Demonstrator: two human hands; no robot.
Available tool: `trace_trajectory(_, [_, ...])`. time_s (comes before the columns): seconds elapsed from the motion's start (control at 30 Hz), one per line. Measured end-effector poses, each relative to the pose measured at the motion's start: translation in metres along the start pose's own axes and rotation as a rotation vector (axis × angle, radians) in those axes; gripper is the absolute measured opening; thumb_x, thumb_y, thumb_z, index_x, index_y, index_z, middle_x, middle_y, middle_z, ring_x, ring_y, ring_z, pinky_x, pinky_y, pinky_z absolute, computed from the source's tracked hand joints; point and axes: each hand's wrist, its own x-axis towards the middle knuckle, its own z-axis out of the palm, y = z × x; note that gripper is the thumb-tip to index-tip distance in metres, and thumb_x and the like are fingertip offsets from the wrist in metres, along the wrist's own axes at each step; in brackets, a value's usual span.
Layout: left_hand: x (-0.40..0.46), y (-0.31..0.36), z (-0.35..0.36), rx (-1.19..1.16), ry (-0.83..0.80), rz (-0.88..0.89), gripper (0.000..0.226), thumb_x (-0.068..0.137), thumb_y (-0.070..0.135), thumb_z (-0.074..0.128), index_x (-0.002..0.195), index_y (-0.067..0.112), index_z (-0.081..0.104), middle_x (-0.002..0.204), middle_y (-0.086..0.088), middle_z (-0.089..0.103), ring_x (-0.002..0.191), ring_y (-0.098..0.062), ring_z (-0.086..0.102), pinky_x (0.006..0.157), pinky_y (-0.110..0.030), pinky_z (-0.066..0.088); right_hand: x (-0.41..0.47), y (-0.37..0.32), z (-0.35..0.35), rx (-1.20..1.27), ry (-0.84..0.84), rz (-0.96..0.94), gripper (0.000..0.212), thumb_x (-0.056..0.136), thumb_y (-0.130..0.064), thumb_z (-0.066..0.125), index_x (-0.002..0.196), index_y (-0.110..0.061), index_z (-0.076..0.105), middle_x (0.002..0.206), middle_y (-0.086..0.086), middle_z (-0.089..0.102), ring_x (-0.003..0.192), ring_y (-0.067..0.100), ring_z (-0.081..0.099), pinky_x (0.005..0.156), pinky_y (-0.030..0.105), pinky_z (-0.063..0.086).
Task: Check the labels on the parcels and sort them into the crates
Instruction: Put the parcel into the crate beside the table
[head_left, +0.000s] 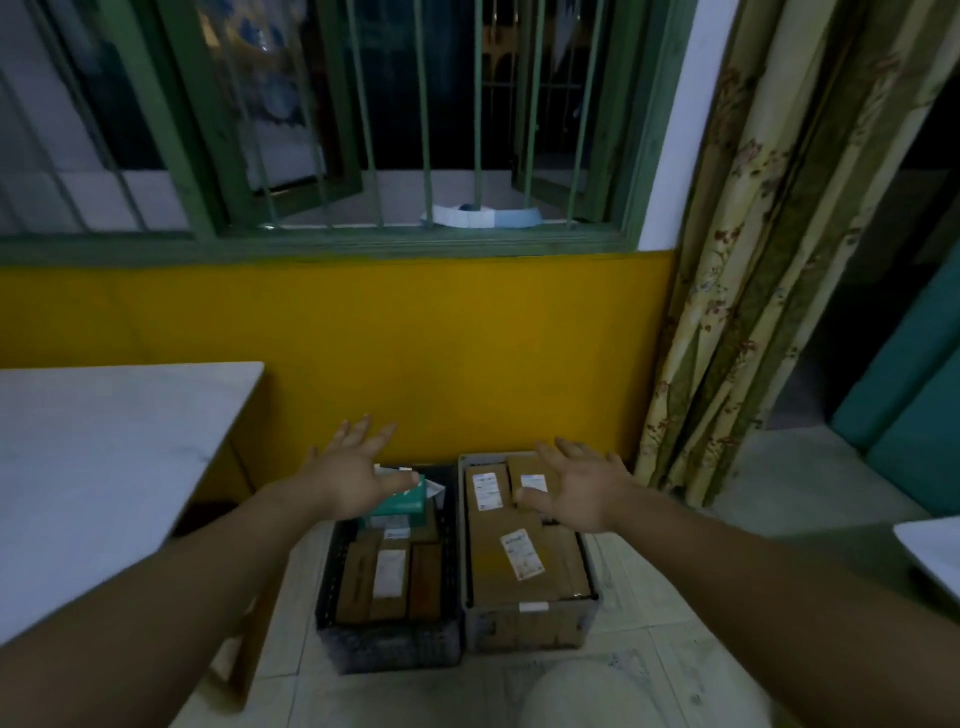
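Observation:
Two crates stand side by side on the floor below me. The black crate (389, 647) on the left holds brown parcels with white labels (389, 571) and a teal box (402, 503) at its far end. The grey crate (524, 629) on the right is packed with brown cardboard parcels (519, 564) bearing white labels. My left hand (358, 475) hovers above the far end of the black crate, fingers spread and holding nothing. My right hand (582, 491) hangs over the far end of the grey crate, fingers also spread and empty.
A white-topped table (104, 467) stands at the left, close to the black crate. A yellow wall (415, 332) with a green barred window rises behind the crates. A floral curtain (737, 312) hangs at the right. A white surface edge (930, 556) shows at far right. My knee (587, 696) is below.

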Motion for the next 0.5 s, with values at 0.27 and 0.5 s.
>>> trace_trajectory(0.27, [-0.078,-0.054,-0.017,0.000,0.107,-0.038,0.092,0.084,0.074,0.040,0.152,0.038,-0.009,0.161,0.001,-0.016,0.148,-0.025,-0.011,0.118,-0.054,0.006,-0.058,-0.066,-0.007,-0.001,0.066,-0.041,0.087,0.088,-0.077,0.027,0.155,-0.031,-0.004,0.164,0.001,-0.005,0.150,0.025,-0.001,0.120,0.051,0.005])
trace_trajectory(0.5, [-0.149,-0.142,-0.047,-0.007,0.222,-0.025,0.089,0.089,0.065,0.045,0.153,0.032,-0.008,0.162,-0.002,-0.013,0.149,-0.025,-0.008,0.119,-0.052,0.008,-0.087,-0.173,-0.017,-0.005,0.153,-0.037,0.088,0.088,-0.077,0.028,0.155,-0.031,-0.003,0.164,0.001,-0.003,0.150,0.025,0.002,0.120,0.051,0.006])
